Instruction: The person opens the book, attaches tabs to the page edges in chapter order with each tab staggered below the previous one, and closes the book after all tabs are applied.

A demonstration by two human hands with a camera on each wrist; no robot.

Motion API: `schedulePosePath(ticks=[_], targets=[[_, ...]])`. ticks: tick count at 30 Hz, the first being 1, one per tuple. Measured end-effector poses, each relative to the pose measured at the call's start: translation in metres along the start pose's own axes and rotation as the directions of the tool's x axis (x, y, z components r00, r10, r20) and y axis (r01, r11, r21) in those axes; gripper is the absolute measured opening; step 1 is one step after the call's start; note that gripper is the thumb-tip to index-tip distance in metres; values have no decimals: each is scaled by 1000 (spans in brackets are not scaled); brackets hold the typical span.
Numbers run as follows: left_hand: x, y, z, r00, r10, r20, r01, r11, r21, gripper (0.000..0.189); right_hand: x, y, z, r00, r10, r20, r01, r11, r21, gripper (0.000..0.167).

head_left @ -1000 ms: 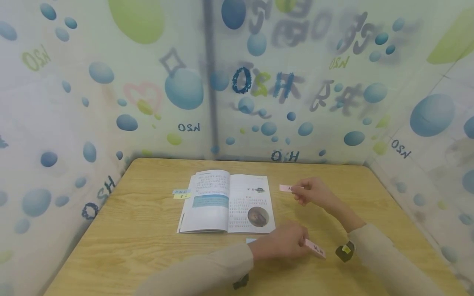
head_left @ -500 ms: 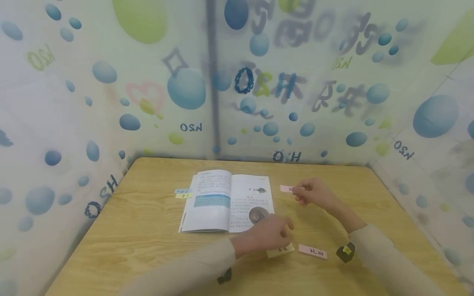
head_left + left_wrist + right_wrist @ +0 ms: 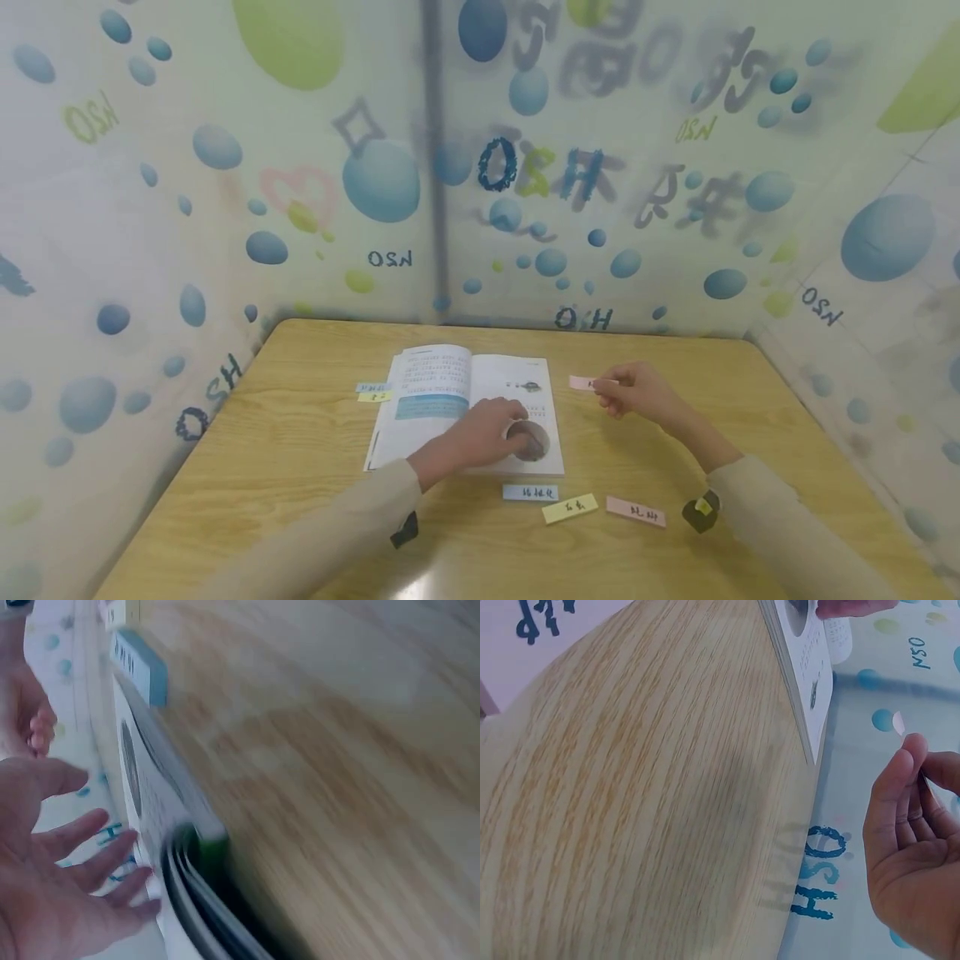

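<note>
An open book (image 3: 429, 375) lies on the wooden table, with a blue sticky tab (image 3: 367, 387) and a yellow sticky tab (image 3: 372, 397) jutting from its left edge. My left hand (image 3: 480, 435) is over the book's lower middle and right page. In the left wrist view its fingers are spread and hold nothing; I cannot tell whether it touches the page. To the right of the book, my right hand (image 3: 637, 392) pinches a pink sticky note strip (image 3: 581, 382) between thumb and finger. The right wrist view also shows the strip (image 3: 898, 722) at the fingertips.
In front of the book lie a blue sticky note pad (image 3: 530, 492), a yellow sticky note pad (image 3: 570, 508) and a pink sticky note pad (image 3: 636, 512), all with handwriting. Patterned curtain-like walls (image 3: 645, 167) surround the table (image 3: 247, 483) on its far side and both sides.
My left hand has let go of the pink pad, leaving it on the table, and moved left and away from me over the book. The right hand still pinches the pink strip in place.
</note>
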State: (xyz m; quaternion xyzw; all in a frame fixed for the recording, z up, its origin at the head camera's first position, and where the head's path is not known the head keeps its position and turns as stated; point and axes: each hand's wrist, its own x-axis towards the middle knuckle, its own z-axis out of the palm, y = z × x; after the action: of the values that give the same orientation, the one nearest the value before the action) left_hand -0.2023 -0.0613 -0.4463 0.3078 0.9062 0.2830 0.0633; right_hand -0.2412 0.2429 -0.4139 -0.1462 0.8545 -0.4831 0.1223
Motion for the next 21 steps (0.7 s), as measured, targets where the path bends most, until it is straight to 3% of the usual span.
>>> schedulePosePath(ticks=[2,4,9,13,21], targets=[[-4,-6,-4,1000,2,9,-3,996,85,38,1,1,0,1000,9,-6,-9,1000,-4,33],[-10,-8,-9,998,-41,50,33,990,139,44,1,2,1,1000,20,-14,-20,1000,-15,33],[-23,-8,-16,978,-146,146,121,979,166,57,4,1,1,1000,13,-10,-13,999,-45,33],[-26,-9,-16,980,-137,145,114,980,161,59,10,4,4,1000,-4,5,4,998,-57,30],[-27,-11,-12,980,-145,137,118,975,186,60,28,13,17,998,49,33,-46,995,-85,27]])
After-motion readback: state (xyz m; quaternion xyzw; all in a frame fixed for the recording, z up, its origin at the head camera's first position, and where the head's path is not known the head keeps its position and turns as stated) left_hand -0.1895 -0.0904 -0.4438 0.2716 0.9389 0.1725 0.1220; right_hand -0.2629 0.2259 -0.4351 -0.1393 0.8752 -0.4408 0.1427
